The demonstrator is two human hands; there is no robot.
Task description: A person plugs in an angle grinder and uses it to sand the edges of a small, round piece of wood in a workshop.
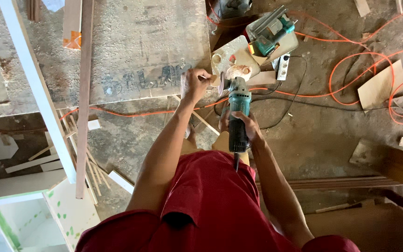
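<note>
My right hand is wrapped shut around the teal body of the angle grinder, and my left hand is pinched closed on a small wooden piece held against the grinder's head. The grinder's long axis runs 12 to 6 o'clock, disc end at 12, its cord leaving at 6 toward my red shirt. At 10 o'clock from the hands lies the counter, a rough grey slab, pitted and dusty, whose near edge passes just under my left hand, so the work hangs past that edge over the floor. A long dark wooden strip and a white board slant across the counter's left edge toward 7 o'clock, well apart from my arms. At 1 o'clock a second teal power tool rests on a pale board, near the grinder's head. Orange cable loops over the dusty floor from 2 to 3 o'clock and 1 strand crosses under my forearms. Open floor lies at 3 o'clock; a flat brown offcut sits at 4 o'clock.
</note>
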